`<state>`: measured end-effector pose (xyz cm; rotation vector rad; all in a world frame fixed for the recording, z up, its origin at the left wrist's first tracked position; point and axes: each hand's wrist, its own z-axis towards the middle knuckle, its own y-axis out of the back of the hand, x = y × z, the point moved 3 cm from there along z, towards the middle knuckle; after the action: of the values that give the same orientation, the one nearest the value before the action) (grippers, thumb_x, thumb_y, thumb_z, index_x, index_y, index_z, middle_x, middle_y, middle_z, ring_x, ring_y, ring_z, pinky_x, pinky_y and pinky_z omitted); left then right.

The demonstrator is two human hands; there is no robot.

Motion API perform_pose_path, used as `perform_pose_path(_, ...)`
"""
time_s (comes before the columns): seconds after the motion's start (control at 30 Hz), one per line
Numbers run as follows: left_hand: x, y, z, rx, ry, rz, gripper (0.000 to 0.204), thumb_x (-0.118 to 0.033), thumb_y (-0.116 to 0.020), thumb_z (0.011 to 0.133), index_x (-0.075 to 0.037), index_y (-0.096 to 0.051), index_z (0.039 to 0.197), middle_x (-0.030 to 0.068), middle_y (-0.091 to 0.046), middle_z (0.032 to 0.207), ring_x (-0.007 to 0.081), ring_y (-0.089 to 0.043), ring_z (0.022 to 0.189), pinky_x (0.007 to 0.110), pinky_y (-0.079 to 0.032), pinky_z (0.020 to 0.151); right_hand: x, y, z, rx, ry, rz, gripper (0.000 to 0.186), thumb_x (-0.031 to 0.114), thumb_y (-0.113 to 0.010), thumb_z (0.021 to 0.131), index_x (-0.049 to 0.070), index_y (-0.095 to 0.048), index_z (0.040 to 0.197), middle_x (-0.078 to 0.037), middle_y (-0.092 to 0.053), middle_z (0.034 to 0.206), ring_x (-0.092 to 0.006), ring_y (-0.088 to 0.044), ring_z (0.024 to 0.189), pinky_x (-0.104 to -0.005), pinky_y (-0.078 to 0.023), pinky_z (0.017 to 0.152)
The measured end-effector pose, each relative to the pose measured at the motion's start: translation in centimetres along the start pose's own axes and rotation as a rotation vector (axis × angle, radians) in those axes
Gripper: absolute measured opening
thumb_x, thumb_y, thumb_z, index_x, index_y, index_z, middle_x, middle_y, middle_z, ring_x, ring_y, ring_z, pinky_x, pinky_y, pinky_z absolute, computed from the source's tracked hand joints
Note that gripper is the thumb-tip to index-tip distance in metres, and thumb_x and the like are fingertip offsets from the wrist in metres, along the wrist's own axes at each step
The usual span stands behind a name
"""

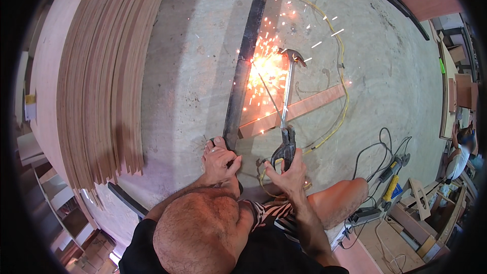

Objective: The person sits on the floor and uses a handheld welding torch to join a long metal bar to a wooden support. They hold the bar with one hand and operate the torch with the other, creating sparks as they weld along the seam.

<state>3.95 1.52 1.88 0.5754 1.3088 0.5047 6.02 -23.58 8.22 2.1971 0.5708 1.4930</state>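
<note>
My right hand (291, 175) is closed round a black electrode holder (286, 147). A thin welding rod (268, 89) runs from its jaws to the side of a long dark steel bar (238, 91) on the floor. Bright orange sparks (269, 66) burst where the rod's tip meets the bar. My left hand (220, 165) rests with curled fingers by my bare foot (215, 144), near the bar's close end; nothing shows in it. Just right of the rod lies a claw hammer (289, 81) with a shiny shaft, its head partly lost in the glare.
A flat wooden strip (299, 109) lies slantwise under the hammer. A yellow cable (342, 86) curves round on the right. Long wooden boards (106, 71) are stacked at left. An angle grinder (393, 172) and black cords lie at right. Another person (461, 152) is at the far right.
</note>
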Motion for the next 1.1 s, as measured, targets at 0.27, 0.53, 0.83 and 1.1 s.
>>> perform_pose_path(0.27, 0.1, -0.3, -0.3, -0.025, 0.004, 0.021, 0.025, -0.016, -0.088, 0.081, -0.011, -0.069, 0.066, 0.0068, -0.066, 0.062, 0.0269, -0.066, 0.061, 0.043, -0.046, 0.071, 0.8, 0.4, 0.0, 0.022, -0.023, -0.031, 0.062, 0.034, -0.097, 0.076, 0.005, -0.052, 0.107, -0.009, -0.062, 0.068, -0.0297, -0.065, 0.057, -0.0441, -0.053, 0.057)
perform_pose_path(0.53, 0.4, -0.2, -0.6, 0.022, 0.037, 0.009, 0.021, -0.015, -0.086, 0.083, -0.009, -0.071, 0.069, 0.0095, -0.068, 0.065, 0.0285, -0.068, 0.066, 0.041, -0.052, 0.071, 1.1, 0.2, 0.0, 0.048, -0.027, -0.042, 0.062, 0.034, -0.097, 0.076, 0.004, -0.052, 0.107, -0.009, -0.062, 0.069, -0.0283, -0.064, 0.057, -0.0437, -0.053, 0.057)
perform_pose_path(0.83, 0.2, -0.4, -0.4, 0.012, -0.026, -0.036, 0.023, -0.014, -0.086, 0.084, -0.009, -0.071, 0.068, 0.0076, -0.072, 0.066, 0.0256, -0.067, 0.06, 0.037, -0.052, 0.067, 0.4, 0.0, -0.5, -0.036, 0.059, 0.025, 0.063, 0.03, -0.097, 0.075, 0.006, -0.052, 0.112, -0.004, -0.064, 0.071, -0.0202, -0.065, 0.055, -0.0365, -0.054, 0.055)
perform_pose_path(1.1, 0.5, -0.3, -0.7, 0.038, 0.0, -0.041, 0.026, -0.014, -0.087, 0.086, -0.008, -0.068, 0.07, 0.01, -0.068, 0.066, 0.0276, -0.067, 0.062, 0.039, -0.053, 0.07, 0.6, 0.3, -0.3, -0.007, -0.001, 0.015, 0.062, 0.031, -0.096, 0.076, 0.004, -0.052, 0.111, -0.007, -0.063, 0.069, -0.0239, -0.065, 0.055, -0.0398, -0.054, 0.056)
